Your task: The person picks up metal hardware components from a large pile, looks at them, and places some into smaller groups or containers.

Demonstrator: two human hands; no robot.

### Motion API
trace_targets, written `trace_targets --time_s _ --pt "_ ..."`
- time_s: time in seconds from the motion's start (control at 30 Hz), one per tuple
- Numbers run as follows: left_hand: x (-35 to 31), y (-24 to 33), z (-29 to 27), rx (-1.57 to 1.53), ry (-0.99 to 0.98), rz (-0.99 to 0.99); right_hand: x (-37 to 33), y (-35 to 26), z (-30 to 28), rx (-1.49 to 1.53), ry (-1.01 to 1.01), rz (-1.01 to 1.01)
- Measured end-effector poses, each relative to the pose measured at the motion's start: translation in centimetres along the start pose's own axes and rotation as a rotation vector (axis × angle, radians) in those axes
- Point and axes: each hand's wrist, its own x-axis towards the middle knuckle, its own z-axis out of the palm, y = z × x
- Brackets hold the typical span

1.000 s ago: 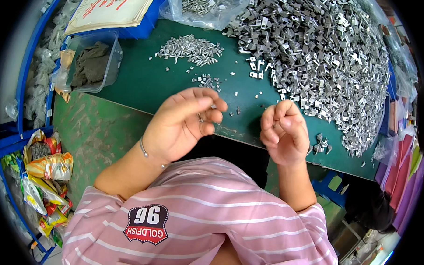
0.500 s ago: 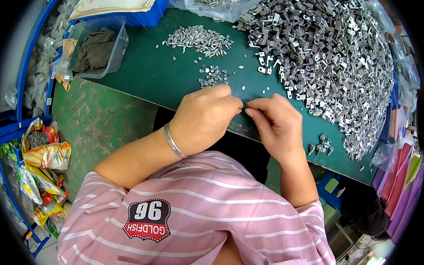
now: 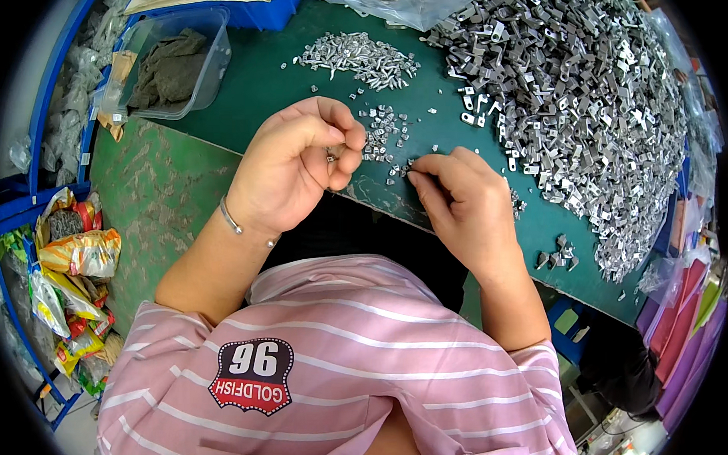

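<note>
My left hand (image 3: 285, 162) is turned palm up above the table's near edge, fingers curled inward. A small metal part (image 3: 331, 157) shows between its thumb and fingers. My right hand (image 3: 469, 206) rests at the green tabletop, thumb and forefinger pinched together at the near side of a small cluster of little metal pieces (image 3: 385, 130). Tiny silver bits lie right at those fingertips; what is pinched is too small to make out. Farther back lies a heap of slim silver pins (image 3: 362, 59).
A large mound of bent metal brackets (image 3: 568, 100) covers the table's right side. Several brackets (image 3: 557, 254) lie apart near the front edge. At the back left stands a clear plastic tub (image 3: 214, 72) holding a grey cloth, beside a blue bin (image 3: 272, 14) and a plastic bag (image 3: 416, 5).
My hands have moved apart. The left has drawn left and rolled palm up, uncovering more of the small pieces. The right has come down to the tabletop beside them.
</note>
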Motion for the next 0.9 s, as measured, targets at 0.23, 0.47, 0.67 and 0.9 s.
trace_targets --time_s 0.23,0.47,0.67,0.9 --pt "0.2 0.1 -0.3 0.146 -0.073 -0.055 -0.4 -0.1 -0.3 -0.123 -0.039 0.025" --pt "0.8 -1.4 0.5 1.332 -0.137 0.681 -0.6 1.0 -1.3 0.818 0.018 0.384" --pt "0.9 -2.1 0.5 1.61 -0.221 0.728 0.0 2.5 -2.2 1.666 -0.048 0.551" --pt "1.1 -2.0 0.7 1.57 -0.207 0.734 0.7 0.5 -0.7 0.363 -0.124 0.205"
